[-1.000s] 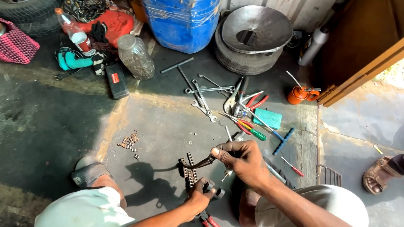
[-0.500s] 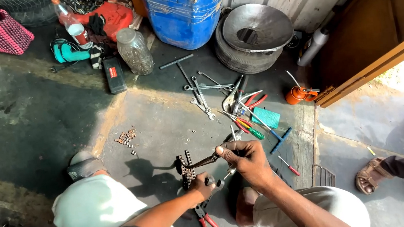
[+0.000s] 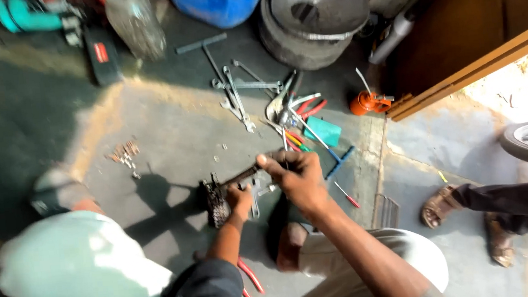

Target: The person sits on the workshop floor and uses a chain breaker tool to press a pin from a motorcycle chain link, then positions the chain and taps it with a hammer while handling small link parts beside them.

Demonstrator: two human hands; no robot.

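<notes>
**Both hands working a toothed metal part on the workshop floor**

The dark toothed metal part (image 3: 216,203) is sitting on the concrete floor (image 3: 161,138) between the person's knees, standing roughly on edge. A long metal tool (image 3: 247,174) is engaging it — its long axis is running from the part at lower left up and to the right, where its handle end is pointing toward the heap of spanners (image 3: 237,96) and screwdrivers (image 3: 298,140).

The left hand (image 3: 239,201) is pressing down against the part just beside its teeth, fingers curled on it. The right hand (image 3: 298,177) is clamping around the upper end of the tool, fist closed.

Judging from the grip, the tool could be slipping off the part under load — the part is braced only by one hand on bare concrete, so it may be skidding or tipping, and the left fingers are lying close to the teeth. Red-handled pliers (image 3: 250,277) are lying near the leg, and a small heap of bolts (image 3: 124,154) is resting well apart. Another person's sandalled foot (image 3: 438,206) is standing off to the right.
</notes>
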